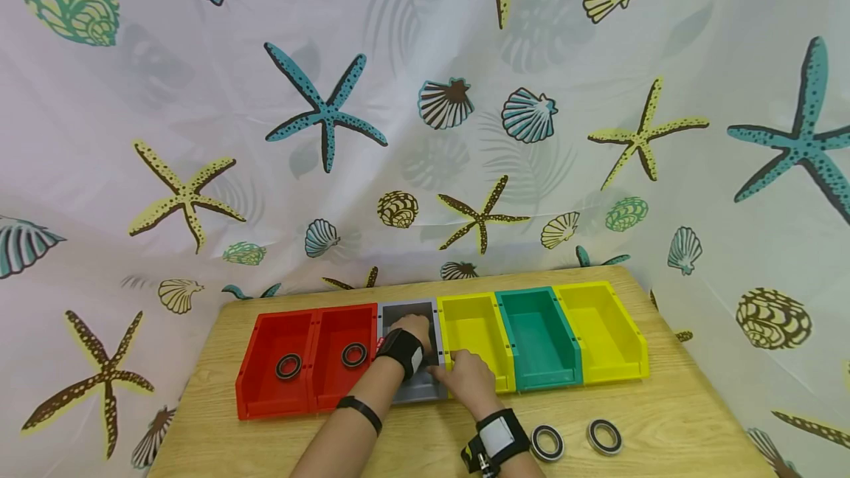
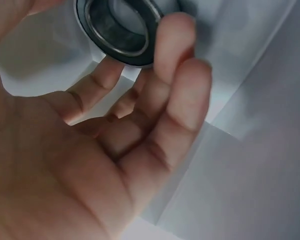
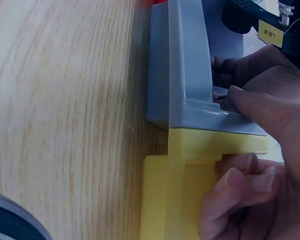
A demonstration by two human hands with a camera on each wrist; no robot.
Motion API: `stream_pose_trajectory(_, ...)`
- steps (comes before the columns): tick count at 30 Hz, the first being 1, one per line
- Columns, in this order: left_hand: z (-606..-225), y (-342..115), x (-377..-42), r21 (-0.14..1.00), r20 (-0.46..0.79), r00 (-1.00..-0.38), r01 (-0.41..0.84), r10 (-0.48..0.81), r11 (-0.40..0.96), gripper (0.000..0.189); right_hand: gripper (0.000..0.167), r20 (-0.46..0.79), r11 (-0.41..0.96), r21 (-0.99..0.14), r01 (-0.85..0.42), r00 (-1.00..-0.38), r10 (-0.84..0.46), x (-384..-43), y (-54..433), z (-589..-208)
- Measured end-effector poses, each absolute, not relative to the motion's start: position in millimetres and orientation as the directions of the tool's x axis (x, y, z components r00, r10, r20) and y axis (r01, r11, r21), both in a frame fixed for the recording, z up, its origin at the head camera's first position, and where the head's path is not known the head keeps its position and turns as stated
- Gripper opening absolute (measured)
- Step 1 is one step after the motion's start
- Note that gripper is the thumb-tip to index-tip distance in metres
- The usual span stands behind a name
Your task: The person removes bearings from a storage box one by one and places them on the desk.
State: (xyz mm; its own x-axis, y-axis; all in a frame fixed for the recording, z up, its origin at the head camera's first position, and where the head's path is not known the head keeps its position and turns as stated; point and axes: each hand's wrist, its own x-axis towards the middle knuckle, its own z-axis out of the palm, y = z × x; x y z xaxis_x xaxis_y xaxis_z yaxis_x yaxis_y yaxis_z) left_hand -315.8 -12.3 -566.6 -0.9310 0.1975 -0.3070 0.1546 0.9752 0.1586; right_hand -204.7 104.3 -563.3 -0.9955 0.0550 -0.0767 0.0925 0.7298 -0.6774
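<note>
My left hand (image 1: pixel 415 329) reaches down into the grey bin (image 1: pixel 425 392). In the left wrist view its thumb and fingers hold a ball bearing (image 2: pixel 102 42), a dark ring with a metal inner rim. My right hand (image 1: pixel 470 382) is at the front of the wall between the grey bin and the yellow bin (image 1: pixel 474 307) beside it. The right wrist view shows its thumb (image 3: pixel 257 107) over the grey edge and its curled fingers (image 3: pixel 230 187) on the yellow side, pinching that wall.
One bearing (image 1: pixel 288 376) lies in the far-left red bin (image 1: pixel 247 389), another (image 1: pixel 354 365) in the second red bin (image 1: pixel 325 397). A green bin (image 1: pixel 538 316) and another yellow bin (image 1: pixel 607 316) continue the row rightward. Two bearings (image 1: pixel 536 442) (image 1: pixel 592 437) lie on the wooden table (image 1: pixel 671 404).
</note>
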Motion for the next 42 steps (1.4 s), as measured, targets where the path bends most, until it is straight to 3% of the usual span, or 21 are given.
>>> stream_pose_trajectory(5, -558.5, -13.0, -310.1, 0.15, -0.322, -0.925, 0.16, 0.201, 0.976, 0.036, 0.043, -0.088, 0.729, -0.676, 0.103, -0.994, 0.059, -205.0, 103.7, -563.9)
stream_pose_trajectory(18, -505.7, -19.8, -285.9, 0.211, -0.279, -0.919, 0.226, 0.28, 0.951, 0.014, 0.057, -0.137, 0.74, -0.655, 0.153, -0.987, 0.082, -208.1, 103.6, -565.9)
stream_pose_trajectory(21, -500.4, -22.5, -281.8, 0.263, -0.229, -0.929, 0.227, 0.289, 0.938, 0.014, 0.055, -0.125, 0.731, -0.668, 0.139, -0.989, 0.075, -207.4, 104.3, -567.4)
stream_pose_trajectory(27, -493.8, -29.5, -262.1, 0.401, -0.02, -0.959, 0.251, 0.283, 0.881, 0.037, 0.052, -0.097, 0.722, -0.682, 0.115, -0.993, 0.067, -206.5, 105.7, -569.7)
stream_pose_trajectory(34, -486.2, -43.4, -225.6, 0.532, 0.252, -0.939, 0.337, 0.235, 0.777, 0.032, 0.058, -0.102, 0.731, -0.671, 0.123, -0.992, 0.074, -207.2, 104.0, -569.3)
stream_pose_trajectory(42, -499.2, -53.3, -181.4, 0.58, 0.265, -0.951, 0.287, 0.157, 0.762, 0.029, 0.06, -0.075, 0.755, -0.646, 0.111, -0.994, 0.082, -207.0, 102.3, -567.1)
